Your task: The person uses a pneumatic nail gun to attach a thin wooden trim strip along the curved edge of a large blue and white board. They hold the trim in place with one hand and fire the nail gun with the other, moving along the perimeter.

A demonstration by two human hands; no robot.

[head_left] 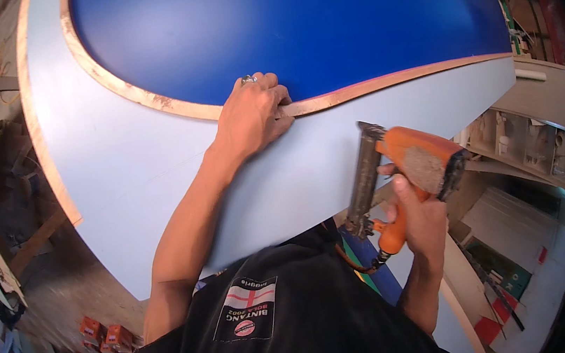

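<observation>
Workshop clutter ringed a broad pale-blue panel (283,183). The left hand (245,119) had its fingers curled over a wooden strip (357,92) directly beneath them, probably to steady it along the curved edge of the darker blue panel (292,27) just beyond the knuckles. The right hand's (419,212) fingers were clamped round the handle of an orange nail gun (409,143), seemingly for control, its nose angled up toward the strip but apart from it. Just below those fingers, a dark hose coupling (380,259) took up room near the panel's edge. Farther off, orange boxes (117,336) sat well left of the left fingers; shelving (533,153) stood right of the right ones.
</observation>
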